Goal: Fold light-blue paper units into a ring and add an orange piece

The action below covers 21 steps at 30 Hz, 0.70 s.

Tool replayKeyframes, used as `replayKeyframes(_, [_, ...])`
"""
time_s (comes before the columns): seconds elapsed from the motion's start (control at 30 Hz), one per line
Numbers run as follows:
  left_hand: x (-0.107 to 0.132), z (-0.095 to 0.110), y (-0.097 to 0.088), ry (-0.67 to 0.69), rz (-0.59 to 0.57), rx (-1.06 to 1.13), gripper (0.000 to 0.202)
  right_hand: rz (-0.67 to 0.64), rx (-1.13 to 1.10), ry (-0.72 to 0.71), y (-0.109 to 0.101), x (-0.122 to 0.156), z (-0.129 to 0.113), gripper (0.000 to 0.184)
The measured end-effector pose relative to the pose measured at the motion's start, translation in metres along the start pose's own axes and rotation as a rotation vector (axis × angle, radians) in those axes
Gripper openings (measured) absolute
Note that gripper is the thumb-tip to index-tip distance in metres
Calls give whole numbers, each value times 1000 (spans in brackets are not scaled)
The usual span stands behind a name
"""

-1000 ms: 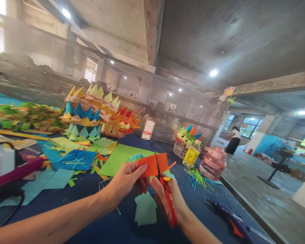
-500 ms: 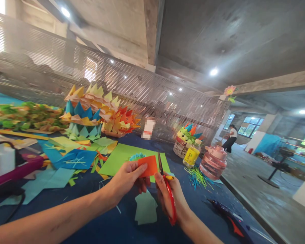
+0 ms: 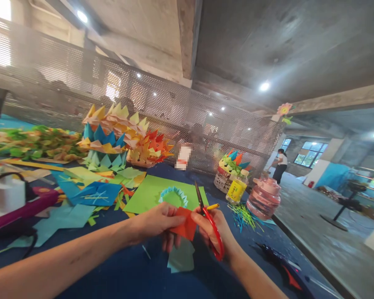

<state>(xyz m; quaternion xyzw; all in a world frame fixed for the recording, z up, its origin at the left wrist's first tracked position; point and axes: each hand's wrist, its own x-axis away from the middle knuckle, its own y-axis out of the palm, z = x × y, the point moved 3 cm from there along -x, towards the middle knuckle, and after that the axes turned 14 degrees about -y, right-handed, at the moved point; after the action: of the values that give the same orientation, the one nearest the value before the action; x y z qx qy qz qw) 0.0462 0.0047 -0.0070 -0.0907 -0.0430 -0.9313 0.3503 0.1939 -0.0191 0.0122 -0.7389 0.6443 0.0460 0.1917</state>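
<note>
My left hand point(image 3: 157, 224) is closed on a small piece of orange paper point(image 3: 185, 226), thumb on top. In my right hand point(image 3: 216, 232) is a pair of scissors point(image 3: 218, 236) with red handles, its dark blades pointing up and away. The thumb and finger of that hand also touch the paper's upper right edge. A yellow stick-like thing point(image 3: 213, 206) pokes out by the scissors; I cannot tell its kind. Beyond the hands, a light-blue folded-paper ring point(image 3: 174, 191) lies on a green sheet point(image 3: 146, 189). Pale green paper pieces point(image 3: 180, 259) lie just below.
Folded-paper crowns point(image 3: 112, 137) and paper scraps point(image 3: 96, 193) cover the left side, near a purple power strip point(image 3: 25, 207). A yellow-labelled bottle point(image 3: 237, 187), a pink jug point(image 3: 263, 197), cut strips point(image 3: 244, 218) and a glue gun point(image 3: 280, 261) stand or lie right. A person point(image 3: 280, 164) stands farther off.
Both hands have come down a little with the orange paper, which is now tilted. The scissors have shifted right, and more of the light-blue ring shows.
</note>
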Motion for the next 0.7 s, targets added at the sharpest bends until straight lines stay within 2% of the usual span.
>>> replayKeyframes(0.03, [0, 1, -1, -6, 34, -18, 39, -7, -7, -14, 0, -1, 0, 38])
replayKeyframes(0.1, [2, 5, -7, 9, 173, -22, 30, -7, -13, -27, 0, -2, 2, 36])
replayKeyframes(0.17, [6, 11, -12, 62, 338, 15, 21, -7, -7, -34, 1, -3, 3, 35])
replayKeyframes(0.23, [9, 15, -15, 116, 430, 77, 18, -31, 0, -50, 3, -4, 5, 33])
replayKeyframes(0.3, [10, 15, -14, 128, 431, 169, 18, -68, 11, -71, 6, -5, 6, 32])
replayKeyframes(0.47, [10, 13, -5, 171, 333, 358, 22, -132, 36, -108, 11, -3, 12, 32])
replayKeyframes(0.57, [12, 15, -5, 191, 333, 363, 23, -148, 67, -142, 11, -3, 15, 34])
replayKeyframes(0.7, [17, 20, -13, 134, 379, 305, 24, -94, 142, -128, 5, -1, 8, 38])
